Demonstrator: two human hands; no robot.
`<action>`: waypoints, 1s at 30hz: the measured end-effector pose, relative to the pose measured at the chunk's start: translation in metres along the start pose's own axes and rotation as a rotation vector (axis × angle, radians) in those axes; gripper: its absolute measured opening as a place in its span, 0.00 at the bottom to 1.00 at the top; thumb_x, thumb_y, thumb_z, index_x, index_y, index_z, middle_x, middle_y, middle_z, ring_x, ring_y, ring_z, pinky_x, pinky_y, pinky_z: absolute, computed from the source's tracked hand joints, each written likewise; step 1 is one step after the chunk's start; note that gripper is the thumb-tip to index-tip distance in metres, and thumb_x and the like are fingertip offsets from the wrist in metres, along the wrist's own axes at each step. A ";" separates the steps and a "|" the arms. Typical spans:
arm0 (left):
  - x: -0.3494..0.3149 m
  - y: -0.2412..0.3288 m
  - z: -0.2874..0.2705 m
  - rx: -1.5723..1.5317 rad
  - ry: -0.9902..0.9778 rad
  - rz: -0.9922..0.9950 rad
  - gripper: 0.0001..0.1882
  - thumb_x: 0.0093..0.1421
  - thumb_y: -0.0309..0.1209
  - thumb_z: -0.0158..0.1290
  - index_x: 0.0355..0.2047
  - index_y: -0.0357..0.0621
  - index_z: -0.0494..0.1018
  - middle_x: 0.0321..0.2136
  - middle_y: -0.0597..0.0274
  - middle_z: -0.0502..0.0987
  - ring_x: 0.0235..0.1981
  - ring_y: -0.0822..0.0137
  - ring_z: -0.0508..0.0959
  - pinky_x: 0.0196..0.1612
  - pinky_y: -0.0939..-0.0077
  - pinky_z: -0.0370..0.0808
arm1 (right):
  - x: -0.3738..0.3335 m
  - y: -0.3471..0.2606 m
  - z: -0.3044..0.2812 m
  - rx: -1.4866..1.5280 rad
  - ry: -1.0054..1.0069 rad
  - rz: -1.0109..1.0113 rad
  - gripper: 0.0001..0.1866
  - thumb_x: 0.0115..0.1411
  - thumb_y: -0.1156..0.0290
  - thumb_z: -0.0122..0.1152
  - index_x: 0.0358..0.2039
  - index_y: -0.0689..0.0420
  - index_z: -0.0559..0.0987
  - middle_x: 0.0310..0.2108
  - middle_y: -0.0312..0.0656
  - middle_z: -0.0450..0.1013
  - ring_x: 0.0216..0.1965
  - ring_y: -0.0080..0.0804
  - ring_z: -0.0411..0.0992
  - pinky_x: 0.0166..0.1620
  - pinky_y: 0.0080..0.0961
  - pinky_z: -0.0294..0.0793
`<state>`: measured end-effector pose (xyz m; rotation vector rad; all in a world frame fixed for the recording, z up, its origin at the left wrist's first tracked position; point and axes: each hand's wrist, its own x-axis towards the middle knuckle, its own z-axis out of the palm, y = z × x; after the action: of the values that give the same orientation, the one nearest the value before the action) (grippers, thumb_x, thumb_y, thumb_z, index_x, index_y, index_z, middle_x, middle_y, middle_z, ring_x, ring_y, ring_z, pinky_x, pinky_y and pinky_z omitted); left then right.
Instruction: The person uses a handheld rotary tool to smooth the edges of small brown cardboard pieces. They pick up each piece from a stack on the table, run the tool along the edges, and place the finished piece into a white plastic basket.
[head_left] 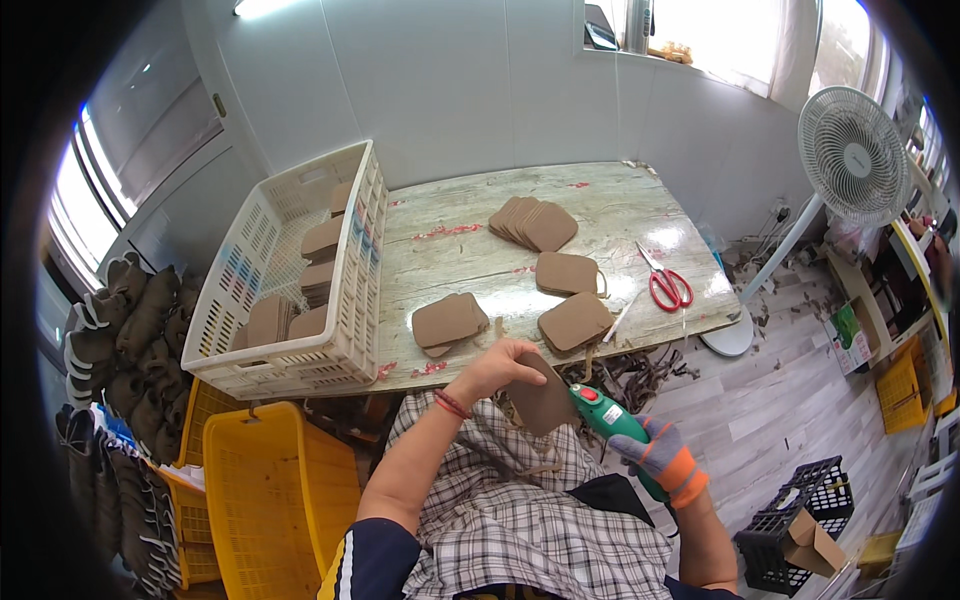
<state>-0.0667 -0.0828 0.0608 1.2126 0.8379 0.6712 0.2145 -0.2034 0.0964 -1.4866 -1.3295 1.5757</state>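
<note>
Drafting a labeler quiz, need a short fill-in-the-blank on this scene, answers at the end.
1. The left grip holds a flat piece beside a power tool with a ____ casing.
2. The gloved grip is the person's ____ one.
3. The scissors on the table have ____ handles.
4. The slotted crate holding similar pieces stands at the table's ____ end, as the person sees it.

Missing words: green; right; red; left.

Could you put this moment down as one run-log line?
Left hand: bare, holding brown piece | Right hand: gloved, gripping green power tool, tip by piece's edge | Table: brown stacks, red-handled scissors
</note>
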 end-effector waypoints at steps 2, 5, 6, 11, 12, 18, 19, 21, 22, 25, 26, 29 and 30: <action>0.001 -0.001 0.003 0.036 -0.034 -0.015 0.09 0.46 0.22 0.62 0.29 0.40 0.75 0.26 0.71 0.77 0.28 0.79 0.74 0.35 0.84 0.71 | 0.001 0.000 0.001 0.000 -0.001 -0.003 0.20 0.51 0.60 0.69 0.38 0.62 0.76 0.20 0.32 0.70 0.17 0.15 0.65 0.20 0.14 0.65; 0.000 0.007 0.011 0.132 -0.064 -0.037 0.10 0.45 0.22 0.63 0.28 0.41 0.75 0.25 0.71 0.77 0.27 0.80 0.73 0.34 0.84 0.71 | 0.002 0.003 0.002 -0.005 0.009 -0.004 0.21 0.51 0.60 0.69 0.38 0.62 0.76 0.19 0.31 0.70 0.17 0.15 0.65 0.20 0.15 0.65; 0.001 0.004 0.010 0.154 -0.085 -0.049 0.11 0.45 0.22 0.64 0.29 0.41 0.75 0.25 0.72 0.77 0.28 0.80 0.73 0.35 0.84 0.71 | 0.002 0.003 0.002 -0.002 0.005 -0.009 0.21 0.51 0.60 0.69 0.38 0.62 0.76 0.19 0.32 0.70 0.17 0.15 0.65 0.20 0.15 0.65; 0.008 0.004 0.018 0.275 -0.191 -0.026 0.19 0.43 0.21 0.64 0.38 0.41 0.74 0.30 0.71 0.76 0.32 0.79 0.73 0.37 0.84 0.71 | 0.003 0.000 0.004 0.001 0.006 0.000 0.21 0.51 0.60 0.69 0.38 0.62 0.76 0.19 0.32 0.70 0.17 0.15 0.65 0.20 0.15 0.65; 0.009 0.004 0.020 0.293 -0.198 -0.010 0.21 0.43 0.20 0.63 0.40 0.41 0.73 0.32 0.70 0.76 0.32 0.78 0.73 0.37 0.83 0.71 | 0.004 -0.002 0.005 0.026 0.001 -0.003 0.21 0.51 0.61 0.69 0.38 0.63 0.75 0.20 0.32 0.70 0.17 0.15 0.65 0.20 0.15 0.65; 0.022 -0.018 0.012 0.070 -0.140 -0.046 0.29 0.46 0.17 0.59 0.51 0.43 0.69 0.37 0.64 0.76 0.38 0.72 0.75 0.43 0.79 0.72 | 0.012 -0.007 0.009 0.152 0.053 -0.055 0.20 0.52 0.63 0.68 0.39 0.62 0.74 0.21 0.33 0.71 0.18 0.16 0.66 0.20 0.15 0.66; 0.020 -0.014 0.006 -0.140 0.002 -0.097 0.25 0.49 0.17 0.57 0.49 0.38 0.68 0.38 0.59 0.76 0.42 0.68 0.76 0.47 0.73 0.74 | 0.014 -0.005 0.005 0.125 0.111 -0.068 0.20 0.52 0.62 0.68 0.39 0.62 0.74 0.21 0.34 0.71 0.18 0.18 0.67 0.20 0.16 0.67; 0.017 -0.011 -0.010 -0.425 0.270 -0.066 0.22 0.52 0.17 0.55 0.48 0.35 0.67 0.40 0.55 0.75 0.43 0.64 0.76 0.48 0.68 0.75 | 0.013 -0.001 0.001 0.158 0.194 -0.078 0.19 0.53 0.62 0.67 0.38 0.62 0.74 0.21 0.34 0.71 0.17 0.19 0.67 0.20 0.17 0.68; 0.016 -0.009 -0.014 -0.567 0.403 -0.049 0.20 0.53 0.18 0.55 0.48 0.33 0.67 0.41 0.54 0.75 0.43 0.62 0.76 0.49 0.65 0.75 | 0.013 0.002 -0.001 0.159 0.204 -0.079 0.19 0.53 0.62 0.67 0.39 0.62 0.74 0.21 0.34 0.71 0.17 0.19 0.67 0.20 0.17 0.68; 0.013 -0.025 -0.021 -0.766 0.488 0.040 0.18 0.55 0.16 0.51 0.47 0.30 0.64 0.45 0.49 0.71 0.46 0.57 0.75 0.52 0.58 0.74 | 0.011 0.010 -0.002 0.147 0.215 -0.078 0.19 0.53 0.63 0.67 0.39 0.62 0.74 0.21 0.34 0.71 0.17 0.19 0.67 0.19 0.17 0.67; 0.012 -0.035 -0.025 -0.838 0.453 0.065 0.18 0.55 0.16 0.50 0.47 0.30 0.64 0.46 0.49 0.71 0.46 0.56 0.74 0.52 0.58 0.74 | 0.010 0.011 0.000 0.133 0.210 -0.076 0.19 0.53 0.63 0.67 0.40 0.62 0.74 0.21 0.34 0.71 0.17 0.18 0.67 0.19 0.17 0.67; 0.011 -0.045 -0.011 -1.024 0.519 0.107 0.16 0.54 0.14 0.48 0.44 0.30 0.65 0.46 0.49 0.71 0.47 0.55 0.74 0.54 0.56 0.71 | 0.010 0.014 0.010 0.107 0.204 -0.073 0.20 0.52 0.63 0.67 0.41 0.62 0.74 0.21 0.34 0.71 0.17 0.19 0.67 0.19 0.17 0.68; 0.012 -0.047 -0.005 -1.074 0.542 0.122 0.16 0.54 0.14 0.48 0.44 0.30 0.65 0.45 0.49 0.71 0.47 0.55 0.74 0.55 0.56 0.71 | 0.012 0.015 0.013 0.099 0.206 -0.071 0.20 0.52 0.63 0.67 0.41 0.62 0.74 0.21 0.34 0.71 0.17 0.19 0.67 0.19 0.17 0.68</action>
<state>-0.0644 -0.0810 0.0123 0.0942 0.6639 1.3526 0.2024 -0.2012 0.0769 -1.4802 -1.1584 1.3825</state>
